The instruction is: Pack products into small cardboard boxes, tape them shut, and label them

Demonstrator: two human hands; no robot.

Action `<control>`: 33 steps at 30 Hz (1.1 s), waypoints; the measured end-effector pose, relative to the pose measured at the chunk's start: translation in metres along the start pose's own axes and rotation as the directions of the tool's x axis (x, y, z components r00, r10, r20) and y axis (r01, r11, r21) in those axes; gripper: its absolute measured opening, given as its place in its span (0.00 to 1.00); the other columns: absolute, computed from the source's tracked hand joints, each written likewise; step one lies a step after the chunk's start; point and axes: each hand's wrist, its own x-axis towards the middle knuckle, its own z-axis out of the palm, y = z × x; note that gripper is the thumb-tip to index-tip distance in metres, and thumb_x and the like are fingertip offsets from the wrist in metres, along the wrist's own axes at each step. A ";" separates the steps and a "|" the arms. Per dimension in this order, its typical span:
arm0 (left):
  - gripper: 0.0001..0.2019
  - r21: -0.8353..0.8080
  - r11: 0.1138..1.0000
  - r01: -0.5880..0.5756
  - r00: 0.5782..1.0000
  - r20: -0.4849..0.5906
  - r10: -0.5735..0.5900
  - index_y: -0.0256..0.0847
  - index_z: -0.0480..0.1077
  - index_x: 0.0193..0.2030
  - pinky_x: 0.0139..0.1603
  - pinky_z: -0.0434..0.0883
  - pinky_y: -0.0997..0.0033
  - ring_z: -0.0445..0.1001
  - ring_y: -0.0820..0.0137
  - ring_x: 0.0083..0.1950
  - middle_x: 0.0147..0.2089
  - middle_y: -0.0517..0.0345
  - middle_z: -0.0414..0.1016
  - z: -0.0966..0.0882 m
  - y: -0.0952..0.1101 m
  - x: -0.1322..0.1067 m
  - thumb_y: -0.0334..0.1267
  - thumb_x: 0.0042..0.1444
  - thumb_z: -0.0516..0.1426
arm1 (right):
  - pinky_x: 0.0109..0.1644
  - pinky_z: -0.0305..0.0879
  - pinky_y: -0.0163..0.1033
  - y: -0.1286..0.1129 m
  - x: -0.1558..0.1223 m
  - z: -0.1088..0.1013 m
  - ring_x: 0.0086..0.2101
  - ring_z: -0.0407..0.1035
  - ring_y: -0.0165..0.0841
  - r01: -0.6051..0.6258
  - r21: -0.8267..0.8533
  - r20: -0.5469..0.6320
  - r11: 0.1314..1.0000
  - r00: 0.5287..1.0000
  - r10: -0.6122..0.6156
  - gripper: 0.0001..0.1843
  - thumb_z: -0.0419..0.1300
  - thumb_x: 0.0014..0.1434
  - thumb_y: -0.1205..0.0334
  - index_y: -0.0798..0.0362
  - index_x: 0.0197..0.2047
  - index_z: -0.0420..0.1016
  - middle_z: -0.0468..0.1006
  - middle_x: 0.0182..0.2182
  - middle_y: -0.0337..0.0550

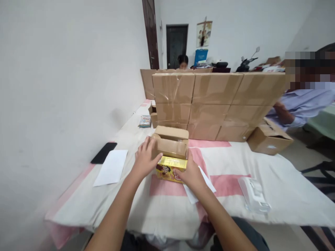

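An open brown cardboard box stands on the cloth-covered table in front of me, its back flap raised. Against its near side is a yellow printed box with cartoon pictures. My left hand grips the cardboard box at its left side, its thumb reaching toward the top of the yellow box. With the thumb across the front and the fingers along the right end, my right hand holds the yellow box. Some of the right fingers are hidden. A white paper lies partly under my right wrist.
Stacked taped cartons form a wall ahead. On the right are a tape dispenser and a carton. Left lie a paper sheet, a black phone-like slab and a small packet. One person sits at right, another behind the cartons.
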 end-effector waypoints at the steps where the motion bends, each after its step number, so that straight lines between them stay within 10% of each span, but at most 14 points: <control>1: 0.38 -0.012 0.999 0.044 0.999 -0.007 -0.044 0.45 0.47 0.78 0.69 0.61 0.36 0.52 0.43 0.76 0.81 0.46 0.41 -0.002 0.003 0.003 0.48 0.63 0.54 | 0.46 0.76 0.53 -0.003 -0.001 -0.007 0.49 0.77 0.53 -0.048 0.019 0.054 0.999 0.997 0.047 0.57 0.66 0.57 0.59 0.50 0.77 0.32 0.78 0.55 0.57; 6: 0.41 0.055 0.997 0.059 0.996 -0.067 -0.055 0.48 0.46 0.78 0.64 0.63 0.37 0.59 0.43 0.67 0.76 0.47 0.55 -0.018 -0.004 0.006 0.38 0.59 0.55 | 0.51 0.74 0.49 0.001 -0.007 -0.072 0.49 0.77 0.47 0.065 0.137 0.326 0.988 0.939 -0.107 0.30 0.67 0.56 0.56 0.52 0.60 0.69 0.81 0.52 0.50; 9: 0.31 0.065 0.998 -0.015 0.990 -0.136 0.024 0.48 0.63 0.70 0.59 0.66 0.44 0.63 0.48 0.59 0.63 0.44 0.66 -0.022 -0.021 -0.002 0.36 0.58 0.57 | 0.46 0.76 0.47 0.008 -0.006 -0.106 0.44 0.78 0.45 0.038 0.306 0.338 0.951 0.930 -0.146 0.21 0.70 0.56 0.50 0.53 0.48 0.76 0.82 0.45 0.48; 12: 0.12 0.034 0.997 -0.076 0.980 -0.184 0.081 0.42 0.76 0.47 0.56 0.68 0.50 0.65 0.53 0.55 0.51 0.46 0.67 -0.023 -0.033 -0.011 0.32 0.57 0.57 | 0.44 0.77 0.47 0.006 -0.002 -0.115 0.44 0.78 0.44 0.073 0.597 0.009 0.799 0.995 -0.098 0.29 0.69 0.55 0.41 0.49 0.52 0.73 0.81 0.47 0.47; 17: 0.08 -0.118 0.933 -0.341 0.939 -0.096 0.331 0.41 0.68 0.36 0.51 0.71 0.66 0.71 0.65 0.49 0.45 0.55 0.71 -0.018 -0.027 -0.021 0.23 0.56 0.55 | 0.55 0.76 0.54 -0.006 0.012 -0.090 0.58 0.71 0.47 0.338 0.567 -0.469 0.751 0.882 -0.044 0.34 0.66 0.60 0.41 0.38 0.66 0.65 0.71 0.63 0.46; 21: 0.10 -0.192 0.833 -0.520 0.853 -0.069 0.517 0.42 0.67 0.35 0.50 0.70 0.65 0.70 0.65 0.47 0.41 0.58 0.75 -0.018 -0.010 -0.032 0.22 0.59 0.54 | 0.60 0.71 0.57 -0.007 0.015 -0.076 0.57 0.70 0.49 0.255 0.160 -0.147 0.953 0.961 -0.233 0.25 0.61 0.66 0.48 0.40 0.65 0.75 0.74 0.57 0.50; 24: 0.10 -0.176 0.766 -0.618 0.785 -0.083 0.614 0.41 0.66 0.35 0.47 0.69 0.65 0.68 0.65 0.46 0.41 0.57 0.76 -0.020 -0.003 -0.038 0.21 0.60 0.53 | 0.62 0.66 0.61 -0.012 0.012 -0.071 0.56 0.70 0.49 0.274 -0.162 0.169 0.948 0.954 -0.247 0.20 0.54 0.70 0.54 0.40 0.59 0.81 0.74 0.55 0.52; 33: 0.11 -0.265 0.753 -0.603 0.783 -0.016 0.622 0.41 0.64 0.35 0.44 0.68 0.66 0.69 0.66 0.44 0.40 0.59 0.75 -0.028 -0.013 -0.037 0.19 0.57 0.55 | 0.61 0.65 0.61 -0.032 0.009 -0.067 0.55 0.71 0.48 0.235 -0.275 0.225 0.932 0.958 -0.176 0.21 0.55 0.70 0.53 0.44 0.62 0.78 0.76 0.54 0.52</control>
